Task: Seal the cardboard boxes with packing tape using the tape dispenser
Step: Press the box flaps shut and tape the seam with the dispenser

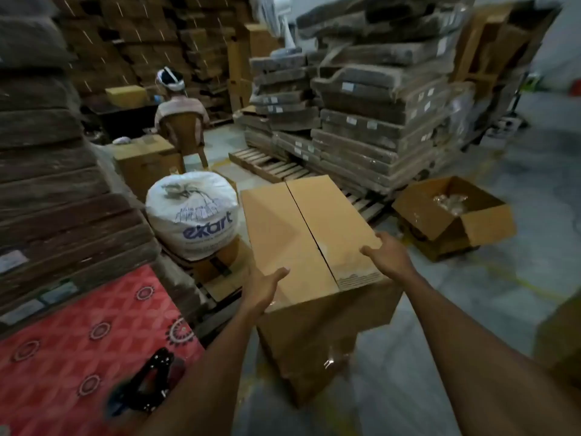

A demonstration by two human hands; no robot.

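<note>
your left hand [267, 287] clasps the near left corner of the cardboard box [276, 228], thumb laid over the top flap. your right hand [390, 253] hooks its fingers over the right flap's edge. the centre seam [311, 234] is bare of tape, and the tape dispenser [147, 382] lies well apart on the red patterned mat [78, 335] at near left. if you let go to reach for it, the flaps may spring up, or the box may shift toward the white sack [191, 212] just beside it. a gaping seam would make the tape wrinkle. the sack reads "ekart". the print on the box's near right flap and the white labels on the far stacks [361, 121] are too small to read.
</note>
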